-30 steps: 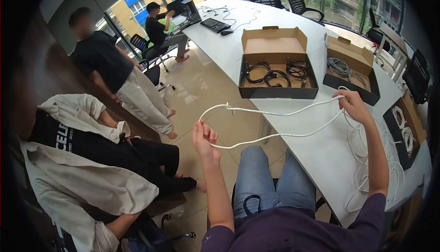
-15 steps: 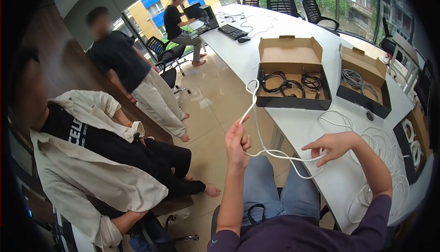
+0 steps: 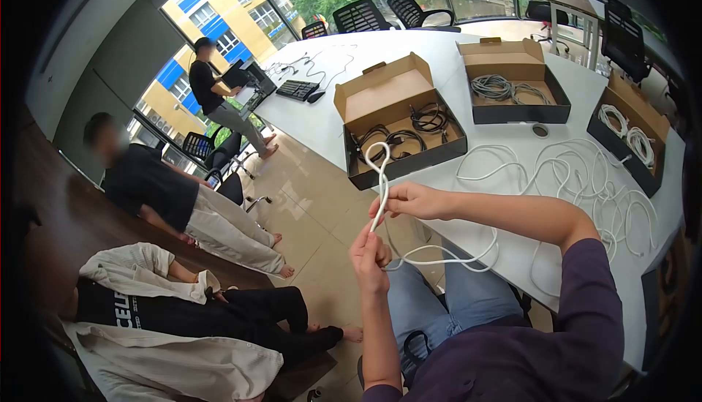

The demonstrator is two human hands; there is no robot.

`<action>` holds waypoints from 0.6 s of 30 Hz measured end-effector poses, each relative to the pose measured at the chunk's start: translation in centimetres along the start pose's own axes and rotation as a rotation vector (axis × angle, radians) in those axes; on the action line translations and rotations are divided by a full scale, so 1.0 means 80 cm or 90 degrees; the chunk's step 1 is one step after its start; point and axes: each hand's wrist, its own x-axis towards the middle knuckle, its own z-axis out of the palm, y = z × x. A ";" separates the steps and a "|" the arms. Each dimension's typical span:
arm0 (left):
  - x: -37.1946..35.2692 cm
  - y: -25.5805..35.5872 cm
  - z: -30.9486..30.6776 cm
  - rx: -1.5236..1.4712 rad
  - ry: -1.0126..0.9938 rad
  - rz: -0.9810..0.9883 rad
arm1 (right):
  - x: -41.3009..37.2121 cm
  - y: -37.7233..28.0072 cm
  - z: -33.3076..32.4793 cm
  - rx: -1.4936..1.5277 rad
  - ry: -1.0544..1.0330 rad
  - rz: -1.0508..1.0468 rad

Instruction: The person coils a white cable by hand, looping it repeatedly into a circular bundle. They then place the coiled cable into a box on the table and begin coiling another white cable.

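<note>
A white cable (image 3: 382, 175) runs through both hands, with a loop standing up above them. Lower down, my left hand (image 3: 371, 259) has its fingers closed around the cable. Just above it, my right hand (image 3: 409, 203) pinches the same cable with thumb and fingertips. From the hands a length of it hangs in a curve over my lap and reaches up to the table, where more white cable (image 3: 556, 175) lies in loose, tangled coils. Behind the raised loop stands an open box with black cables (image 3: 402, 142).
On the white table (image 3: 322, 120) are an open box of grey cables (image 3: 512, 93), a box of coiled white cables (image 3: 629, 135), a tape roll (image 3: 540, 130) and a keyboard (image 3: 297, 89). A seated person (image 3: 183, 314), a standing person (image 3: 157, 190) and another farther off are at left.
My right hand has moved left from the trailing cable and now grips it close to my left hand. The view has turned to the right.
</note>
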 end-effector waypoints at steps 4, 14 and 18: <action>-0.006 -0.008 0.014 0.009 -0.070 -0.036 | 0.011 0.010 0.010 0.042 0.094 0.035; -0.024 0.083 -0.073 -0.084 0.121 0.073 | 0.002 0.056 -0.168 -0.220 0.587 -0.088; -0.032 0.115 -0.143 -0.032 0.054 -0.112 | -0.060 -0.091 -0.149 -0.949 0.645 -0.496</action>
